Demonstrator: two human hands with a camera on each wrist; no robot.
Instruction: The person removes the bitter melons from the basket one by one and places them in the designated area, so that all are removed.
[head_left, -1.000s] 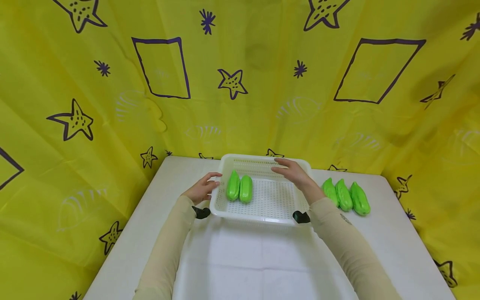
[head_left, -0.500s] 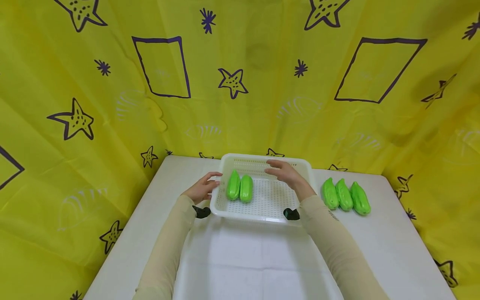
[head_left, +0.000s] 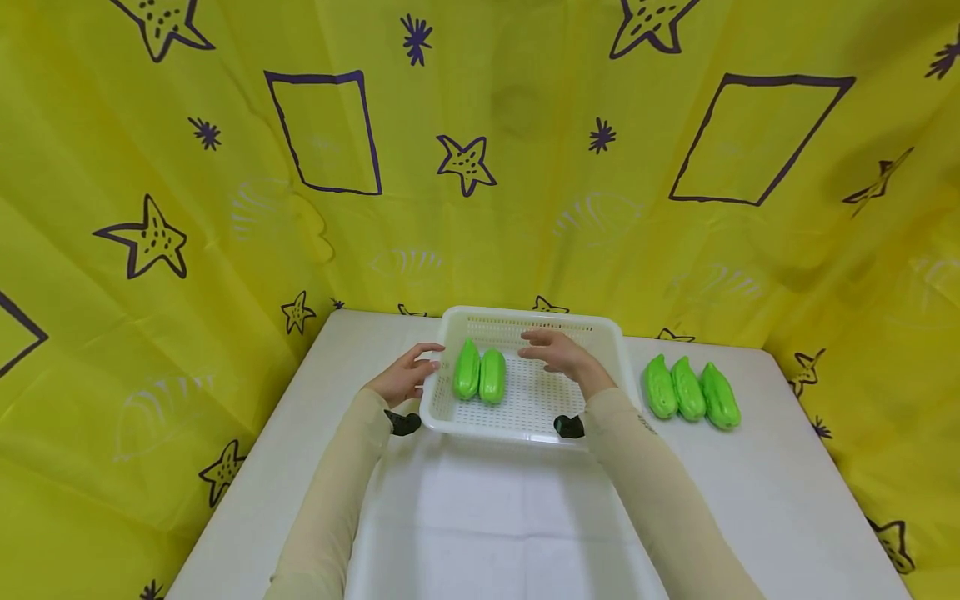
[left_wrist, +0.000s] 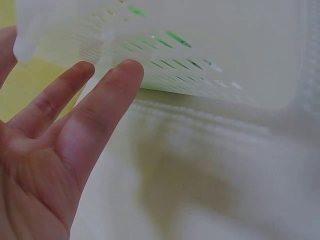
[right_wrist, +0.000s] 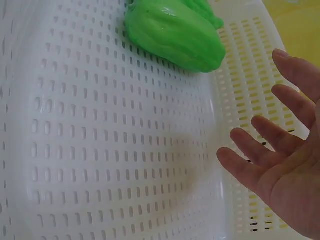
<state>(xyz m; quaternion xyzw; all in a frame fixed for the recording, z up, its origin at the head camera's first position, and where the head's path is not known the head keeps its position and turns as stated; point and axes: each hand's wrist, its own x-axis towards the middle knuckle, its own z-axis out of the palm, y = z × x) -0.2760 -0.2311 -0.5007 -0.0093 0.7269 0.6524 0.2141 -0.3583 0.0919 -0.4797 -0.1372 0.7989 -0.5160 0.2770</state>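
A white perforated plastic basket (head_left: 487,433) sits near the back of the table. Inside it, toward the left, two glossy bright green long vegetables (head_left: 492,377) lie side by side. My left hand (head_left: 396,382) is at the basket's left side, its fingertips right at the outer wall in the left wrist view, where green shows through the slots. Over the basket's inside hovers my right hand (head_left: 562,354), fingers spread and holding nothing. In the right wrist view it is above the slotted far wall, apart from the nearer green vegetable (right_wrist: 175,35).
Right of the basket, three more green vegetables (head_left: 687,389) lie in a row on the white table (head_left: 780,475). A yellow curtain (head_left: 517,233) with dark star drawings closes off the back and both sides. Dark straps (head_left: 405,424) show at the wrists.
My right hand has moved left and slightly down over the basket, away from the three vegetables on the table. The left hand, basket and vegetables stay where they were.
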